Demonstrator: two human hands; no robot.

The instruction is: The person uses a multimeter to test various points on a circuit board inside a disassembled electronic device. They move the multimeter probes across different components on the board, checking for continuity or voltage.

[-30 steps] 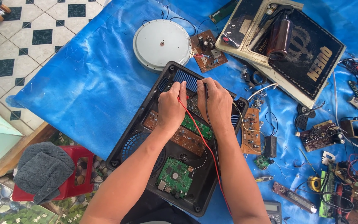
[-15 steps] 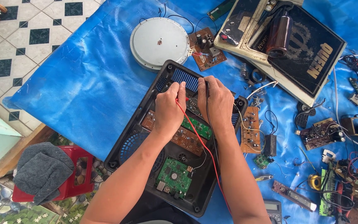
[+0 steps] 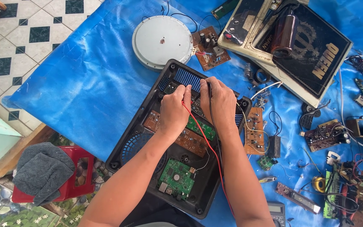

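Observation:
An opened black appliance casing point(image 3: 127, 138) lies on a blue sheet, with brown circuit boards and a green circuit board point(image 3: 175, 178) inside. My left hand point(image 3: 174, 111) is closed around a probe with a red wire point(image 3: 202, 141), tip down on the upper board. Beside it, my right hand point(image 3: 220, 105) grips a probe with a black wire point(image 3: 214, 130) on the same area. Both wires run back along my right forearm. The probe tips are hidden under my fingers.
A white round disc point(image 3: 162, 40) and a small brown board point(image 3: 210, 47) lie beyond the casing. A black glass top panel point(image 3: 311, 54) sits top right. Loose boards, coils and wires crowd the right side. A red stool with grey cloth point(image 3: 43, 172) stands lower left.
Both hands stay on the upper board; they shifted only slightly, and the view has drifted a little.

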